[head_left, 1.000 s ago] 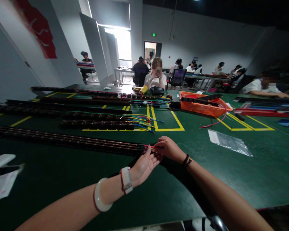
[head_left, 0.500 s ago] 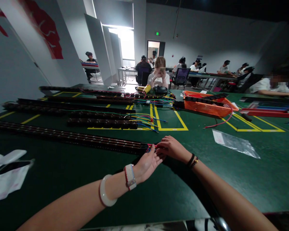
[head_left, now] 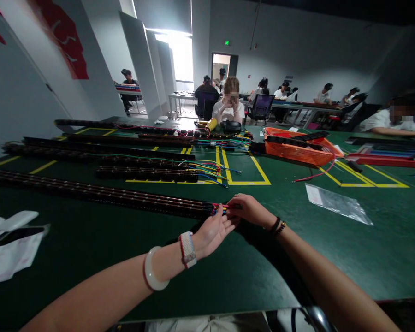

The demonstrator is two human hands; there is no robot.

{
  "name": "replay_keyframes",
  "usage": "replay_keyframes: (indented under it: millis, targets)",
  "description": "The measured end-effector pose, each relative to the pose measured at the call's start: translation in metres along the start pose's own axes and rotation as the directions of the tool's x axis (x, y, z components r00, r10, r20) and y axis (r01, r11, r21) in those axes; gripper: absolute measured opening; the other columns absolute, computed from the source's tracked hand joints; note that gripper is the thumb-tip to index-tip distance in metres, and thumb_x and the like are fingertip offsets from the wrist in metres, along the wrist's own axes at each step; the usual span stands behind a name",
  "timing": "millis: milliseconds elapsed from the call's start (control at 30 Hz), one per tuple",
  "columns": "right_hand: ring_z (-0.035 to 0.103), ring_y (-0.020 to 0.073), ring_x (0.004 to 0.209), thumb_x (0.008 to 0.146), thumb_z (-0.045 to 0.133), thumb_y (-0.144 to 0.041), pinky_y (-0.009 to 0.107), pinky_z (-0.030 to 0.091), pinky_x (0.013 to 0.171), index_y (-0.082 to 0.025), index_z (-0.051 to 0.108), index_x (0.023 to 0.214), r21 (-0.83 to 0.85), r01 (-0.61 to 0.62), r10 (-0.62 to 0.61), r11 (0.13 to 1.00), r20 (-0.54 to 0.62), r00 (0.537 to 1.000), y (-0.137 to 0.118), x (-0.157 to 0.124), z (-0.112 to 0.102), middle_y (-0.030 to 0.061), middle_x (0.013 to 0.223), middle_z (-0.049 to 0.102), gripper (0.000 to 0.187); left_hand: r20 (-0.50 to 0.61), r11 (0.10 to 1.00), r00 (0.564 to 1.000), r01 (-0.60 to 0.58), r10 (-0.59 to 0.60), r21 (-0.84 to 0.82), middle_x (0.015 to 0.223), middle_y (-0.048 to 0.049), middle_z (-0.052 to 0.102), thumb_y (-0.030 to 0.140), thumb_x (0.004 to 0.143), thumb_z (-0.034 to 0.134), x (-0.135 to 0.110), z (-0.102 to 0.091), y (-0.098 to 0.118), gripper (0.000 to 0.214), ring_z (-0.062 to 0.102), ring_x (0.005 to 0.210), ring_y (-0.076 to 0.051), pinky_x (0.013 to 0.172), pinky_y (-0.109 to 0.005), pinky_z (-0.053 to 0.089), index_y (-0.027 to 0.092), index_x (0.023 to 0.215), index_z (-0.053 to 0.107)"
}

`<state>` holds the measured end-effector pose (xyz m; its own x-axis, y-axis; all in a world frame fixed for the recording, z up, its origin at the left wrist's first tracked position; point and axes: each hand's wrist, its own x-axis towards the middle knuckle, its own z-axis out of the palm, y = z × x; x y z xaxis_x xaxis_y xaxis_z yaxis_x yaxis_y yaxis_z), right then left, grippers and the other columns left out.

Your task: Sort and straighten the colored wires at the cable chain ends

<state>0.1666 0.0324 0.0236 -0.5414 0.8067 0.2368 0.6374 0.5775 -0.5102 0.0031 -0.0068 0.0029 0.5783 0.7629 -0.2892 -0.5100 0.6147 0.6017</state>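
Observation:
A long dark strip (head_left: 100, 196) lies across the green table (head_left: 366, 249) from the left edge to the middle. Short coloured wires (head_left: 218, 209) stick out of its right end. My left hand (head_left: 212, 233) rests at that end, palm turned up, fingers stretched toward the wires. My right hand (head_left: 247, 210) is curled over the wire ends, fingertips pinched on them. A white bangle and a watch sit on my left wrist, dark bracelets on my right.
Several more dark strips with coloured leads (head_left: 148, 173) lie farther back inside yellow floor-tape boxes. An orange basket (head_left: 299, 150) stands back right, a clear plastic bag (head_left: 337, 203) right of my hands, white paper (head_left: 10, 251) at left. Other people sit at tables beyond.
My hands have stayed at the strip's end; the right hand's fingers have shifted slightly on the wires. The view has drifted a little.

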Motion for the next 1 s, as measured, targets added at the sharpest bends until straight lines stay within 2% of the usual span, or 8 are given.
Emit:
replay_keyframes:
  millis: [167,300,467,600,733,833,933,1000]
  targets:
    - [0.053,0.0151,0.074,0.083,0.062,-0.023,0.026,0.041,0.068,-0.016,0.067,0.079,-0.104,0.037,-0.04,0.994,-0.027,0.999,-0.003,0.001,0.001,0.0046,0.076,0.064,0.009,-0.027,1.0,1.0,-0.006,0.005,-0.009,0.121,-0.0151,0.059,0.039,0.093,0.037,-0.001,0.003,0.001,0.037,0.051,0.119,-0.02,0.109,-0.037,0.029,0.012,0.105,0.059]
    - [0.05,0.016,0.074,0.086,0.058,-0.025,0.029,0.039,0.073,-0.016,0.065,0.08,-0.272,0.119,-0.133,0.955,-0.036,0.99,-0.006,0.001,0.002,0.0047,0.075,0.063,0.013,-0.038,0.998,0.999,-0.04,0.038,-0.055,0.109,-0.0137,0.065,0.037,0.093,0.038,-0.003,0.007,0.002,0.033,0.056,0.111,-0.019,0.106,-0.037,0.033,0.013,0.095,0.061]
    - [0.049,0.0185,0.075,0.093,0.043,-0.023,0.034,0.037,0.074,-0.016,0.065,0.092,-0.524,0.256,-0.273,0.812,0.047,0.961,-0.011,-0.006,0.001,0.0075,0.077,0.061,0.023,-0.03,0.993,0.998,-0.062,0.059,-0.102,0.099,-0.0099,0.068,0.033,0.093,0.042,-0.001,0.006,0.001,0.027,0.059,0.104,-0.017,0.104,-0.036,0.035,0.014,0.089,0.061]
    - [0.05,0.0189,0.076,0.095,0.035,-0.015,0.036,0.036,0.074,-0.016,0.062,0.104,-0.597,0.367,-0.384,0.713,0.106,0.917,-0.011,-0.01,0.001,0.0083,0.078,0.062,0.028,-0.052,0.987,0.997,-0.064,0.056,-0.15,0.092,-0.0069,0.067,0.029,0.091,0.046,0.001,0.004,0.0,0.023,0.061,0.096,-0.014,0.102,-0.032,0.037,0.014,0.084,0.061]
    - [0.05,0.0173,0.075,0.095,0.038,-0.015,0.034,0.036,0.073,-0.014,0.061,0.105,-0.653,0.45,-0.468,0.609,0.163,0.869,-0.007,-0.008,0.0,0.007,0.079,0.063,0.025,-0.063,0.984,0.996,-0.072,0.063,-0.161,0.088,-0.0054,0.066,0.027,0.092,0.045,0.001,0.005,0.0,0.022,0.062,0.089,-0.012,0.1,-0.031,0.039,0.014,0.081,0.059]
    - [0.051,0.0173,0.079,0.093,0.044,-0.023,0.034,0.037,0.077,-0.015,0.061,0.108,-0.616,0.445,-0.479,0.65,0.123,0.869,-0.006,-0.007,-0.005,0.0067,0.086,0.065,0.023,-0.054,0.985,0.995,-0.089,0.082,-0.146,0.085,-0.0049,0.066,0.028,0.093,0.043,-0.001,0.006,0.0,0.023,0.062,0.086,-0.012,0.1,-0.033,0.039,0.015,0.082,0.059]
    - [0.054,0.0179,0.086,0.091,0.05,-0.034,0.033,0.038,0.081,-0.019,0.061,0.112,-0.512,0.367,-0.411,0.776,0.031,0.911,-0.007,-0.007,-0.01,0.0071,0.094,0.066,0.028,-0.018,0.991,0.997,-0.08,0.078,-0.11,0.084,-0.0058,0.066,0.032,0.094,0.038,-0.002,0.006,0.0,0.028,0.062,0.088,-0.014,0.102,-0.035,0.037,0.015,0.088,0.059]
    - [0.055,0.0183,0.088,0.089,0.053,-0.04,0.033,0.038,0.082,-0.02,0.063,0.111,-0.441,0.318,-0.345,0.839,0.02,0.939,-0.007,-0.007,-0.012,0.0077,0.095,0.066,0.031,-0.008,0.995,0.998,-0.069,0.068,-0.079,0.089,-0.0081,0.067,0.036,0.094,0.035,-0.002,0.006,0.001,0.033,0.062,0.095,-0.016,0.103,-0.037,0.035,0.014,0.092,0.059]
